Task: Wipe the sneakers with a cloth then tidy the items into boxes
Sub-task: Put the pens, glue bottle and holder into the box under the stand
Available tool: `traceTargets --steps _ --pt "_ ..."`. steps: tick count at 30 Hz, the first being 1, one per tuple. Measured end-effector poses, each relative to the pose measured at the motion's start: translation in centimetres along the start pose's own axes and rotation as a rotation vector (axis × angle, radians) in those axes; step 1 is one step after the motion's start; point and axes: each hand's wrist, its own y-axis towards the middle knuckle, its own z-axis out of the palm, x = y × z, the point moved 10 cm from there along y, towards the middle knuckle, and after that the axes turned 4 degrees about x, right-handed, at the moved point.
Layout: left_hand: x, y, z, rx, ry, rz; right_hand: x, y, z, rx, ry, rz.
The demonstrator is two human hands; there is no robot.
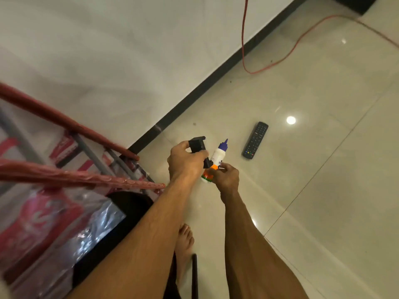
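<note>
Two bare forearms are extended forward and downward from the lower edge of the view, converging over the floor. The left hand [186,160] is closed, knuckles up, around a black angular plastic piece [199,145] that resembles a spray trigger head; what it is exactly cannot be told. The right hand [226,176] is closed, fingers curled, on the lower part of a small white bottle [217,157]. The bottle is held tilted, its pointed blue cap [223,144] aimed up and away, an orange band and a green strip showing near its base. The black piece and the bottle are touching between the two hands.

Below the forearms a bare foot [184,240] is seen resting on the floor, beside a thin black rod [194,275].

At the left a rack of red rails and grey bars [71,126] is shown, with red and white packs [38,221] under glossy clear plastic wrap.

The floor [323,190] is laid with large, polished cream tiles that reflect ceiling lights. A black remote control [255,140] is laid flat on it, near the bottle but apart from it. A red cable [245,50] is trailed down the pale wall [129,50] and looped across the floor. A black skirting strip [216,80] is run along the wall's base.

No sneakers, cloth or boxes are to be seen.
</note>
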Motion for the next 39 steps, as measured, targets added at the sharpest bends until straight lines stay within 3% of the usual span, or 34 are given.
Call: traceTargets --steps 9,18,22,33,39 --pt "-5.9 -10.8 -5.3 0.016 -0.055 0.279 9.8 -10.7 -2.3 0.006 -0.024 -0.24" --pt "-8.7 -22.4 -15.0 -0.063 -0.123 0.531 17.9 -24.3 -4.4 -0.026 0.149 -0.433" --pt "-9.8 -27.2 -19.7 -0.09 -0.152 0.65 21.8 -31.2 -4.1 0.037 0.215 -0.556" --pt "-10.1 -37.9 -36.2 -0.386 -0.242 0.857 30.5 -49.7 4.0 0.238 0.16 -0.995" --pt "-4.4 -42.7 -46.3 -0.65 -0.277 0.841 30.7 -61.5 13.6 0.555 0.132 -1.177"
